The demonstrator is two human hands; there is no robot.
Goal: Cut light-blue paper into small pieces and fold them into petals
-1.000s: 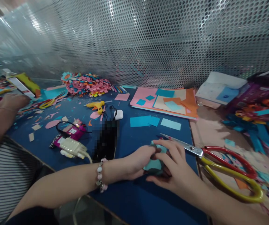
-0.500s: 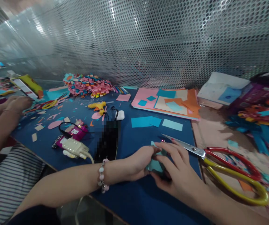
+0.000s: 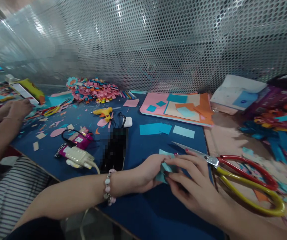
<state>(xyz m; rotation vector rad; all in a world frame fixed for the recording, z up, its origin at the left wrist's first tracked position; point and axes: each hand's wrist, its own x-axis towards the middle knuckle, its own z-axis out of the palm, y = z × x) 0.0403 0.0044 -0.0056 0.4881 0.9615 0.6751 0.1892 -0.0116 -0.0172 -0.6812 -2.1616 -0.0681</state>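
Between my two hands is a small piece of light teal paper [image 3: 161, 176], partly folded and held above the blue table. My left hand [image 3: 149, 173], with a bead bracelet at the wrist, pinches the paper at its left side. The fingers of my right hand [image 3: 193, 176] grip its right side, thumb and fingertips close together. Just past my right hand lies a pair of scissors [image 3: 212, 160] with one red and one yellow handle, blades pointing left. Further back are blue paper strips [image 3: 150, 129] and a pale teal strip [image 3: 183, 131].
Left of my arm lie a black phone [image 3: 115, 150], a white earbud case [image 3: 127, 122], a cream charger [image 3: 80, 157] and a yellow glue gun [image 3: 105, 113]. Coloured sheets [image 3: 153, 101] and a paper-piece heap [image 3: 91, 90] sit by the mesh panel. A co-worker's hands [image 3: 18, 108] are far left.
My right fingers have shifted on the teal paper, which now shows more of its upper part and looks more opened out. My left hand keeps its hold.
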